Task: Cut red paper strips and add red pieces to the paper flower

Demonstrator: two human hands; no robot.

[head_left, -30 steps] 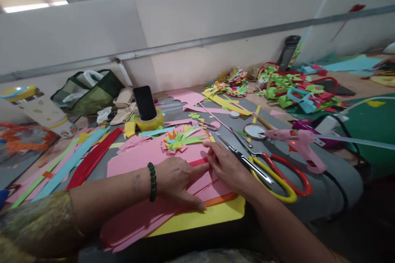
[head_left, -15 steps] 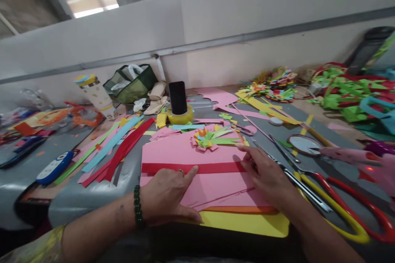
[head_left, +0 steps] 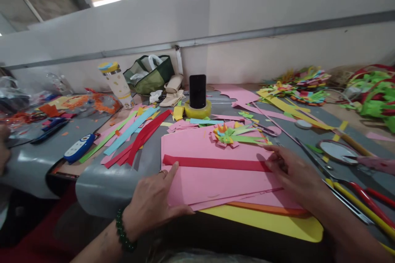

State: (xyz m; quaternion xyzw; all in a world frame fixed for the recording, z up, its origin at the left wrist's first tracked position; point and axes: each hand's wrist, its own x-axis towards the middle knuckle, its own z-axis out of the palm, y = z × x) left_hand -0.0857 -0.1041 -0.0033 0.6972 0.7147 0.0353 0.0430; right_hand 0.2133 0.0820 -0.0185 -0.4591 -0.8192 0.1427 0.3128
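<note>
Red paper strip on pink sheets, bench front edge | left hand flat, pinning strip's left end | right hand flat, pinning right end

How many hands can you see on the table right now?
2: the left hand presses the pink paper at its near-left edge, and the right hand holds the right end of the red strip.

The pink sheets and the red strip on them are matt, smooth paper. The yellow sheet below is also matt paper. The tabletop has a smooth grey cover with a soft shine. The phone is glossy black, standing in a shiny yellow tape roll. The bracelet has glossy dark green beads.
</note>
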